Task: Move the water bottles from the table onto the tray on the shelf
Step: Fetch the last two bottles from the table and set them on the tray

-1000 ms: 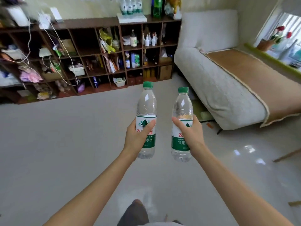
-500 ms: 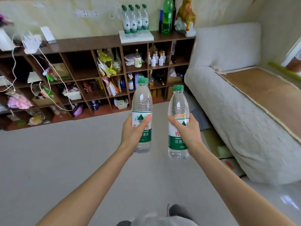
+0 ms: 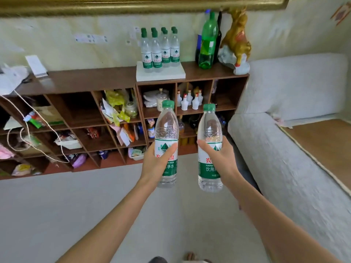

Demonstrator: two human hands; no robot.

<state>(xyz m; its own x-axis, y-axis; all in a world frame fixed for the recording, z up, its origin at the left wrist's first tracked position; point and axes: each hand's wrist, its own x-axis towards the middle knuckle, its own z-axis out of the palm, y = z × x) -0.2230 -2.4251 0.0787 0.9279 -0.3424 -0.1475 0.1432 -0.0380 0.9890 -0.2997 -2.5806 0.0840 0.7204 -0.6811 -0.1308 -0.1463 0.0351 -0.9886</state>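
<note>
Fingers of both hands gripped upright bottles; setting them on the crowded tray risked toppling the standing ones.

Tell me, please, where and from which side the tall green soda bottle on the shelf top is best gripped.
Grip the green soda bottle round its mid-body from the front. It stands upright; the wall is behind it, a golden figurine crowds its right and the tray bottles stand to its left.

Bare tray front; water bottles behind.
</note>
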